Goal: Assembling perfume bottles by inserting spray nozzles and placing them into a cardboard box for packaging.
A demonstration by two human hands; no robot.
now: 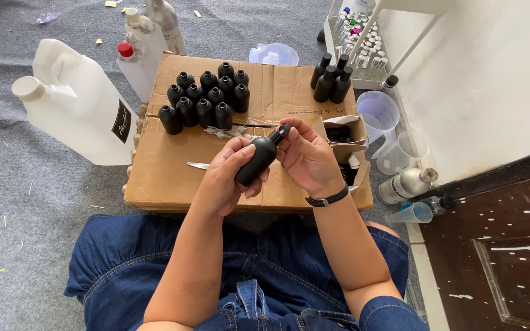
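The left hand [231,175] is wrapping its fingers and thumb closed around the body of a matte black bottle [256,160], holding it tilted with the neck pointing up and to the right, just above a flattened cardboard box [167,181]. The right hand [305,156] is curling its fingertips closed on the small black cap [282,130] at the top of the bottle; a dark band is sitting on that wrist. The cardboard is brown, creased and resting on grey carpet. Toward its far edge, a cluster of uncapped black bottles [207,98] is standing upright (round-shouldered, dull finish, touching one another). Further right, capped black bottles [332,79] are standing together. A large translucent white plastic jug [75,101] with a cream screw cap is lying beside the box on the left. A clear measuring cup [378,113] is standing to the right, near a brushed metal bottle [406,184] lying on its side and a small pale blue cup [413,213]. A thin metal blade [197,165] is lying on the cardboard just left of the left hand.
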